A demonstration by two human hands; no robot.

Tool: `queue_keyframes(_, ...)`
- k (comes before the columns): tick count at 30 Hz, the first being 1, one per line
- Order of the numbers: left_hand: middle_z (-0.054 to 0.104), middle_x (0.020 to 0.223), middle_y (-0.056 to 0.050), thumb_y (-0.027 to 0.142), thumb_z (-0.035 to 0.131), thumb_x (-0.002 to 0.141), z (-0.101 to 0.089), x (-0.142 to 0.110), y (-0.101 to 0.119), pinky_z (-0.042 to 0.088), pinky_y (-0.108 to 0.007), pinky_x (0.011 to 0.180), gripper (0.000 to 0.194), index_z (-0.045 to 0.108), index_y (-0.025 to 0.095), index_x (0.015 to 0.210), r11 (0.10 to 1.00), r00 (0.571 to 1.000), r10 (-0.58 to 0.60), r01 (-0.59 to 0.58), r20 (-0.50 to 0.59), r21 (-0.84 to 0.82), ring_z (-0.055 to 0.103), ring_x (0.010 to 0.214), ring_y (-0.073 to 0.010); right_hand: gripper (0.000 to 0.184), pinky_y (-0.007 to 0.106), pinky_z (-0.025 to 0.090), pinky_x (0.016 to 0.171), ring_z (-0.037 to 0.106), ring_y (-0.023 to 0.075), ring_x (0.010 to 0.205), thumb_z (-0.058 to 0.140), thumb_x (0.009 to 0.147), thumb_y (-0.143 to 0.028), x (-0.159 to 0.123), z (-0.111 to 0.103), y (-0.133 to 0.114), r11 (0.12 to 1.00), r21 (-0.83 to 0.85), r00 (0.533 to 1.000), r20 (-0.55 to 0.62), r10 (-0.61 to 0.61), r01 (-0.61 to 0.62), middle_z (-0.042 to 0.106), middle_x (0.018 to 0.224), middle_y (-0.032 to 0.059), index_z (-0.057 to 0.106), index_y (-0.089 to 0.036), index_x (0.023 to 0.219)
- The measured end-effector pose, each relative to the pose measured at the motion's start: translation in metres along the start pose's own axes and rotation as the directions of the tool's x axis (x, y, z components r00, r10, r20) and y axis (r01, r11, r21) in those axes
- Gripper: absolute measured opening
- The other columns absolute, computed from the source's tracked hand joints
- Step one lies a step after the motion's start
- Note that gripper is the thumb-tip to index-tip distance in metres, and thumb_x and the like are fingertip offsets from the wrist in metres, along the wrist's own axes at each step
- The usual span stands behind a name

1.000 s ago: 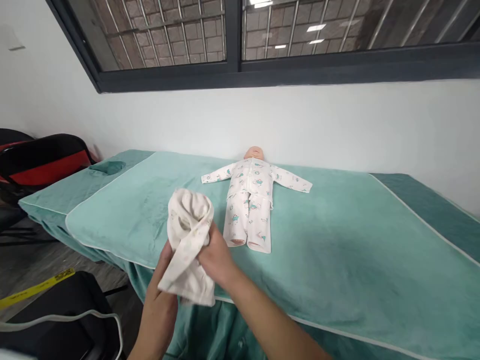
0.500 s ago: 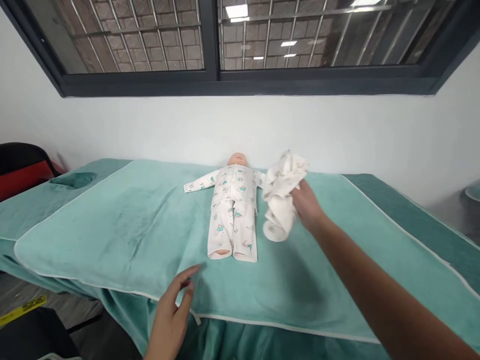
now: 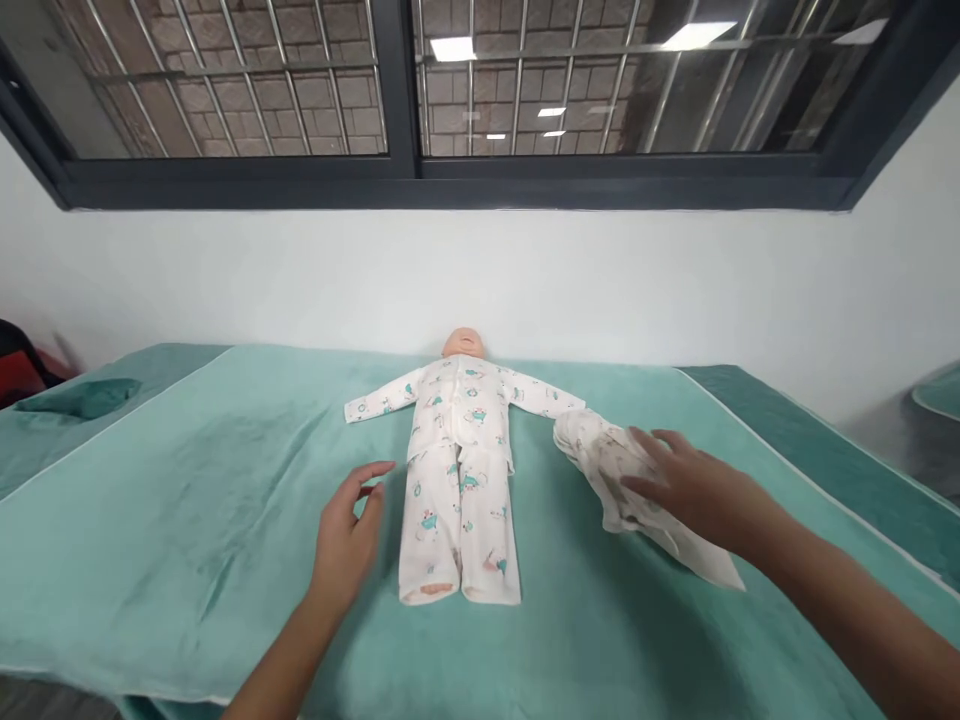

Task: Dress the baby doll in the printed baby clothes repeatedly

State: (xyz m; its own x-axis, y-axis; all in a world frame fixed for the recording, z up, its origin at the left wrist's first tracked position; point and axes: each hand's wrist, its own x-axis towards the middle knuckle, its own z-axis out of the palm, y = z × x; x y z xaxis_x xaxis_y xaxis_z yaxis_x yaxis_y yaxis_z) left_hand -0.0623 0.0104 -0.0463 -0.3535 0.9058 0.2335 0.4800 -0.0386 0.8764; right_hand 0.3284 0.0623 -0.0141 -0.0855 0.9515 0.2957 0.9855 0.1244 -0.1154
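Note:
A baby doll lies on its back on the green blanket, arms spread to the sides. It wears a white printed top and matching trousers. To its right is a crumpled white cloth garment, its near end touching or close to the doll's sleeve end. My right hand is over this garment with fingers spread; contact is hard to judge. My left hand hovers left of the trousers, fingers slightly bent and apart, holding nothing.
Behind the bed runs a white wall below a dark-framed window with bars outside. A folded green cloth bundle lies at the far left, near a red and black object. A darker green cover shows at right.
The garment, earlier gripped in the air by my right hand, is now lower and further right, released from the fist. My left hand has moved up beside the trousers. The view has shifted.

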Motion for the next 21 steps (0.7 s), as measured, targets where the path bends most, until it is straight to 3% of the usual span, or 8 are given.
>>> queue_keyframes(3,0.067,0.117,-0.004,0.034,0.047,0.087,0.019,0.048,0.005,0.049,-0.033,0.087,0.031,0.066,0.023,0.109,0.997,0.997,0.083,-0.083,-0.002,-0.011,0.062,0.101,-0.022,0.049,0.04,0.052,0.065,0.065,0.032,0.099,0.049,0.087,-0.056,0.009,-0.027,-0.017,0.993,0.122,0.998,0.057,-0.01,0.003,0.056,0.134,0.0135,0.057,-0.032,0.129)
queue_keyframes(6,0.067,0.118,-0.005,0.029,0.048,0.086,0.049,0.1,0.014,0.046,-0.036,0.096,0.029,0.067,0.021,0.107,0.986,0.987,0.159,-0.159,0.001,-0.047,0.06,0.108,-0.0219,0.037,0.037,0.053,0.066,0.067,0.0257,0.089,0.05,0.088,-0.052,0.032,-0.028,-0.062,0.909,0.417,0.994,0.105,-0.037,-0.01,0.066,0.117,0.0094,0.063,-0.034,0.118)
queue_keyframes(8,0.068,0.117,-0.007,0.025,0.048,0.085,0.071,0.133,0.021,0.046,-0.038,0.098,0.03,0.067,0.019,0.108,0.981,0.984,0.177,-0.175,0.02,-0.083,0.061,0.106,-0.0217,0.031,0.036,0.053,0.072,0.066,0.023,0.09,0.052,0.087,-0.045,0.059,-0.013,-0.098,0.831,0.556,0.995,0.065,-0.071,0.023,0.068,0.109,0.0067,0.064,-0.03,0.111)
queue_keyframes(11,0.069,0.115,-0.007,0.013,0.043,0.081,0.098,0.174,0.024,0.044,-0.039,0.102,0.036,0.069,0.017,0.106,0.953,0.95,0.3,-0.294,0.092,-0.067,0.061,0.108,-0.0211,0.024,0.034,0.05,0.081,0.064,0.0187,0.092,0.052,0.085,-0.035,0.116,0.023,-0.146,0.738,0.672,0.996,-0.001,-0.091,0.068,0.067,0.11,0.004,0.064,-0.024,0.103)
queue_keyframes(13,0.069,0.114,-0.008,0.006,0.039,0.077,0.111,0.196,0.019,0.043,-0.039,0.104,0.043,0.07,0.016,0.104,0.928,0.923,0.371,-0.37,0.103,-0.028,0.06,0.11,-0.021,0.024,0.033,0.048,0.084,0.063,0.0174,0.092,0.052,0.084,-0.034,0.158,0.048,-0.17,0.713,0.698,0.998,-0.056,-0.039,0.067,0.067,0.108,0.004,0.063,-0.022,0.103)
queue_keyframes(17,0.066,0.121,-0.009,0.004,0.036,0.079,0.126,0.223,0.0,0.041,-0.042,0.105,0.047,0.068,0.015,0.111,0.892,0.88,0.437,-0.451,0.186,0.035,0.057,0.113,-0.0216,0.021,0.034,0.045,0.084,0.06,0.0205,0.094,0.055,0.082,-0.034,0.214,0.088,-0.199,0.761,0.647,0.999,0.004,0.041,-0.034,0.066,0.104,0.0092,0.06,-0.018,0.095)
queue_keyframes(21,0.063,0.125,-0.009,0.006,0.034,0.083,0.131,0.23,-0.011,0.04,-0.044,0.105,0.048,0.066,0.018,0.116,0.883,0.86,0.44,-0.467,0.256,0.052,0.055,0.116,-0.022,0.022,0.033,0.044,0.079,0.06,0.0222,0.092,0.059,0.078,-0.035,0.227,0.104,-0.206,0.809,0.583,0.997,0.043,0.067,-0.08,0.065,0.097,0.0091,0.058,-0.019,0.091)
